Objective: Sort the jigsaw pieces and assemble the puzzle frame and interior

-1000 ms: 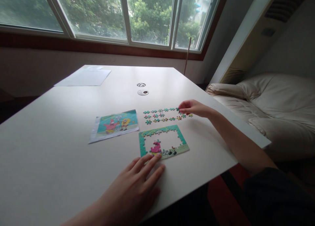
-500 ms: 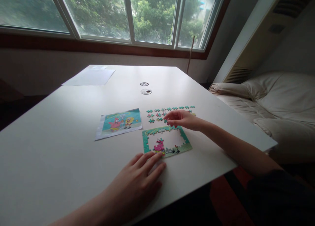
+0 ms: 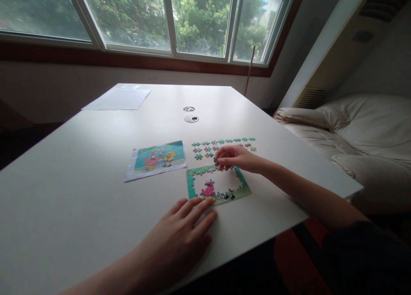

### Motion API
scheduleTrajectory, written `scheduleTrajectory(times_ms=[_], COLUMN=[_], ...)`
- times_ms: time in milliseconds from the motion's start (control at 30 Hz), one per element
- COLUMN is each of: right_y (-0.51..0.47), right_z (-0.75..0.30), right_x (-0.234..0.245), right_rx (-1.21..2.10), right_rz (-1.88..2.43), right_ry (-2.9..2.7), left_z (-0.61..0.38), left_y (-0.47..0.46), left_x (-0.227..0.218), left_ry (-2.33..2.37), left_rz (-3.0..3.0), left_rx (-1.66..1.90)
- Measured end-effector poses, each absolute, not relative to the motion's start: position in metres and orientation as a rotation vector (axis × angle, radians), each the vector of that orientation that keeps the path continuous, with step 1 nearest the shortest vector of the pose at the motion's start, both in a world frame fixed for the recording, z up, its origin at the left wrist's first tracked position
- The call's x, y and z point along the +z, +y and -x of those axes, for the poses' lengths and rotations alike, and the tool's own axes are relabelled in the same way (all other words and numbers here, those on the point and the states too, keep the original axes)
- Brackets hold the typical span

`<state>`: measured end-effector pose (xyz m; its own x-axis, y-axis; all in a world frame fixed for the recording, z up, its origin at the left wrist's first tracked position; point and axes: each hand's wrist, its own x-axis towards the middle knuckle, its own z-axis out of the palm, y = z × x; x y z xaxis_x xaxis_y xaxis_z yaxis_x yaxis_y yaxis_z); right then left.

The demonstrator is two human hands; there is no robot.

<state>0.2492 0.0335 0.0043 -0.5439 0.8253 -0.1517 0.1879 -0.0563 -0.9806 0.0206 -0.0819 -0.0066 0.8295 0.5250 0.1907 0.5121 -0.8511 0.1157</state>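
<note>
A partly filled jigsaw puzzle [image 3: 189,184] lies on the white table, its green border joined and a pink figure built up at its lower left. My left hand [image 3: 184,226] rests flat, fingers stretched out, with fingertips on the puzzle's near edge. Above the puzzle's far edge, my right hand [image 3: 237,158] pinches a small green puzzle piece [image 3: 216,160] between thumb and fingers. Behind it, loose puzzle pieces [image 3: 221,141] lie in rows, some hidden by this hand. To the left sits a printed reference picture [image 3: 159,159] of the cartoon figures.
White sheets of paper [image 3: 117,99] lie at the table's far left corner. Two round cable-hole covers [image 3: 191,119] are set in the tabletop [image 3: 80,179]. A cream leather sofa [image 3: 362,123] stands right of the table, and a thin stick [image 3: 249,70] leans below the window.
My right hand has moved slightly nearer, from the rows of pieces to the puzzle's far edge, with the piece in its fingers. My left hand stays in place.
</note>
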Motion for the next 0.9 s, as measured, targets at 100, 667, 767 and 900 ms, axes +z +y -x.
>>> scheduleTrajectory(times_ms=[100,667,767,900], right_y=[0.0337,0.0346,0.0347,0.0341], right_z=[-0.2495,-0.2470,-0.2464,-0.2453], right_x=[0.0038,-0.0001,0.0001,0.0020], right_rx=[1.647,1.618,1.647,1.724], right_rz=[1.097,1.090,1.096,1.106], right_ry=[-1.683,-1.506,-1.435,-1.306], left_z=[-0.0205,-0.0211,-0.0213,-0.0207], left_y=[-0.0820,-0.0817,-0.0815,-0.0818], left_x=[-0.0070,-0.0056,-0.0057,-0.0068], left_ry=[0.837,0.831,0.834,0.837], left_rz=[-2.955,-2.970,-2.963,-2.959], left_rx=[0.333,0.326,0.301,0.304])
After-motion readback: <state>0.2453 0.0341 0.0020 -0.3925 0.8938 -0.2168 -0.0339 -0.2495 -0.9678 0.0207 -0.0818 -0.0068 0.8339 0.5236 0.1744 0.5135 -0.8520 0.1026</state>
